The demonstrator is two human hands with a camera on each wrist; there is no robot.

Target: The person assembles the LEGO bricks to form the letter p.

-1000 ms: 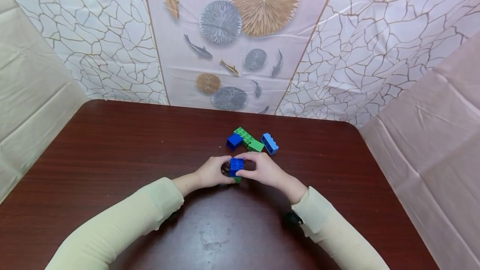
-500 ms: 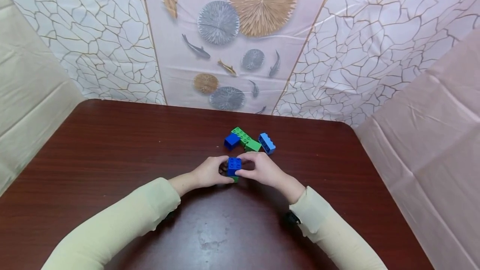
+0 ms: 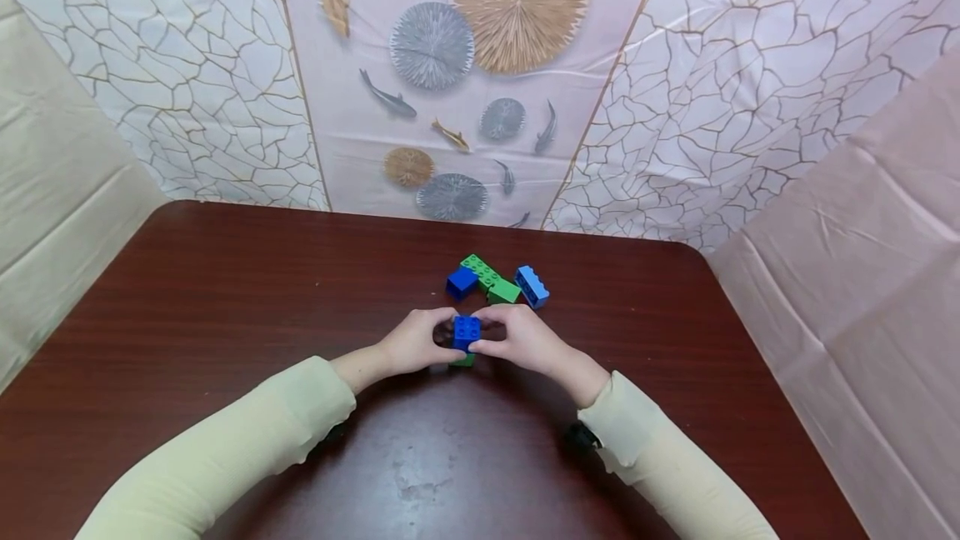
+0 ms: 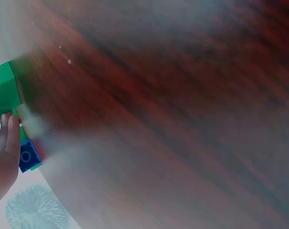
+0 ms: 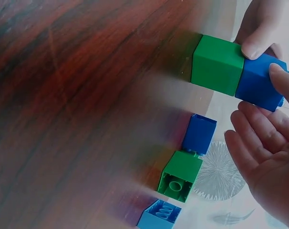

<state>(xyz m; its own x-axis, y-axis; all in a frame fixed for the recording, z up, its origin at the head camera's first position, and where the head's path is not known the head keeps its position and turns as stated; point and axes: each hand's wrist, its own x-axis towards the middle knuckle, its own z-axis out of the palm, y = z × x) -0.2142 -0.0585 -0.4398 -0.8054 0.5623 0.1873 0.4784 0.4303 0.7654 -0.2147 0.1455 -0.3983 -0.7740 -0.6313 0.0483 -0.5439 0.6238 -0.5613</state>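
Observation:
A square blue toy brick (image 3: 467,332) sits on top of a green toy brick (image 5: 218,65), the two stacked upright at the near middle of the table. My right hand (image 3: 525,340) pinches the blue brick from the right, its thumb on the near side and its fingers behind. From the left, my left hand (image 3: 414,343) curls round the same stack, its thumb tip at the seam between the two bricks. In the left wrist view, fingers (image 4: 13,136) of the left hand reach beside the green brick, and the upper brick is out of frame.
Just beyond the hands lie a dark blue brick (image 3: 462,282), a long studded green brick (image 3: 477,268), a smaller green brick (image 3: 504,291) and a light blue brick (image 3: 532,287) on its side. A patterned cloth wall (image 3: 442,107) rises behind the dark wooden table (image 3: 225,298).
My left thumb has shifted up from the green brick towards the seam, showing more green below. The blue brick has turned slightly squarer to the view. The head view has drifted a little.

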